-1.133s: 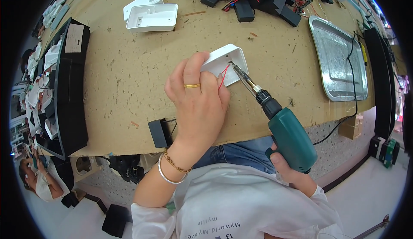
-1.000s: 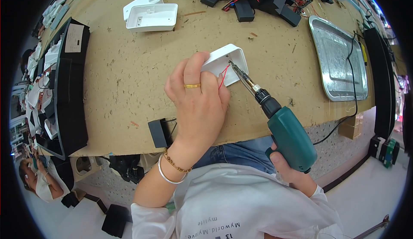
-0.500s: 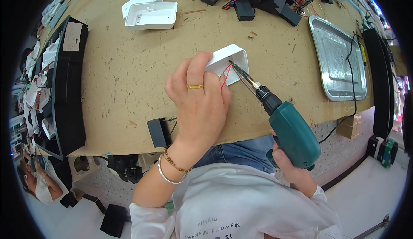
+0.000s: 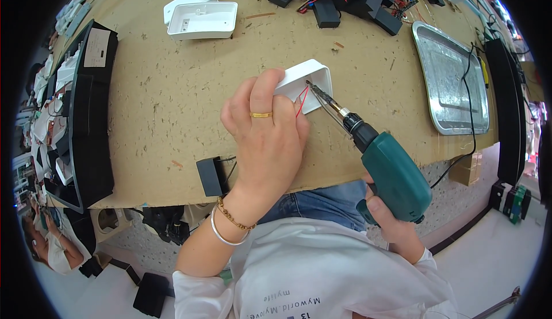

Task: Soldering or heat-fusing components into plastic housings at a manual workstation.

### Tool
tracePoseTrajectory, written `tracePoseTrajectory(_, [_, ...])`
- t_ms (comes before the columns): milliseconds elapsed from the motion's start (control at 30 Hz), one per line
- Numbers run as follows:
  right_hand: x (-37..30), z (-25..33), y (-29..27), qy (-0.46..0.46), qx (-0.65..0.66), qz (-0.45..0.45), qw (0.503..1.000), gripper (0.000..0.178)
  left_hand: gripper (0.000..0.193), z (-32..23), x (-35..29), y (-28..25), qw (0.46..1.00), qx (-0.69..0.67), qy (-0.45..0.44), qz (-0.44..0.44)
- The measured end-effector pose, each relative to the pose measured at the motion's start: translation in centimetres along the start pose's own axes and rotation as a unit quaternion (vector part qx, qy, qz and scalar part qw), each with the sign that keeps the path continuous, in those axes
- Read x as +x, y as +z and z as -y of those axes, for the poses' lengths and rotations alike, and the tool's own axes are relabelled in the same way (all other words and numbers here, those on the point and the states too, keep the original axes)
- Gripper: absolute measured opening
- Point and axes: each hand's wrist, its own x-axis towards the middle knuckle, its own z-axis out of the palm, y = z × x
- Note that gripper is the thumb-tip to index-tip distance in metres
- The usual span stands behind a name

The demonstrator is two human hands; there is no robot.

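My left hand (image 4: 267, 126) is closed round a white plastic housing (image 4: 324, 76), tilted on the tabletop with its open side toward me. A thin red wire (image 4: 302, 97) runs from my fingertips into the housing. My right hand (image 4: 388, 218) grips the handle of a green soldering gun (image 4: 397, 175), partly hidden behind its body. The gun's dark tip, with a thin tube alongside, reaches inside the housing beside the wire's end. By my left wrist lies a small black box (image 4: 211, 177) with black leads.
Farther off lie two white plastic shells (image 4: 202, 21). Black boxes and wires (image 4: 356, 6) are heaped at the back. A metal tray (image 4: 454, 83) with a black cable is on the right, a black bin (image 4: 92, 123) of parts on the left. Another person (image 4: 57, 238) sits at far left.
The soldering gun's body and my right hand have shifted slightly to the right, while its tip stays within the housing. My left hand and the housing look unmoved.
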Motion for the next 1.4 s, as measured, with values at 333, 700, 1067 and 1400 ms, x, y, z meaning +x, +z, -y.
tracePoseTrajectory(333, [0.0, -0.4, -0.3, -0.007, 0.011, 0.012, 1.0, 0.048, 0.021, 0.0, 0.0, 0.0, 1.0, 0.0, 0.0, 0.002])
tracePoseTrajectory(700, [-0.2, -0.2, -0.4, 0.007, 0.089, 0.0, 0.996, 0.059, 0.026, 0.3, -0.1, 0.0, 1.0, -0.003, 0.007, 0.01])
tracePoseTrajectory(1067, [0.2, -1.3, -0.6, -0.085, 0.034, 0.024, 0.995, 0.054, 0.024, 0.2, -0.1, -1.2, 0.996, 0.023, 0.039, -0.078])
tracePoseTrajectory(1400, [0.0, -1.6, -0.5, -0.061, 0.046, 0.016, 0.997, 0.049, 0.035, 0.0, 0.6, -1.9, 0.999, 0.018, 0.036, -0.009])
